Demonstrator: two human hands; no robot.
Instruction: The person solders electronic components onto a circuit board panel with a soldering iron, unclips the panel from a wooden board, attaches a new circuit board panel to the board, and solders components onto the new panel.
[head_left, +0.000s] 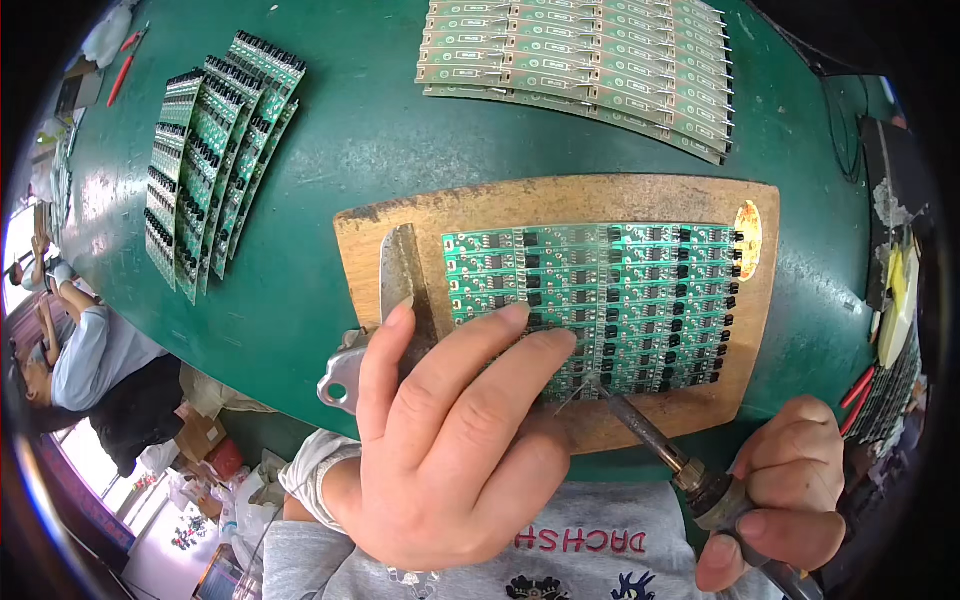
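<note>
A green circuit board panel [625, 290], set with rows of black components, lies on a worn wooden board [600, 200]. My left hand [460, 430] rests over its lower left part, some fingertips on the panel. The index finger is curled and the thumb hidden; a thin solder wire [568, 402] comes out beside them. My right hand [790, 490] is closed round the handle of a soldering iron [655, 440]. The iron's tip meets the panel's near edge, close to the wire's end. Left of the panel, a metal plate [400, 270] is fixed on the wooden board.
Stacked populated panels [220, 160] lie at the far left of the green table [350, 150]. More panels [580, 60] are piled at the back. Red-handled pliers [122, 78] lie far left. Another person [90, 350] sits beyond the left edge. Dark panels [890, 390] stand at right.
</note>
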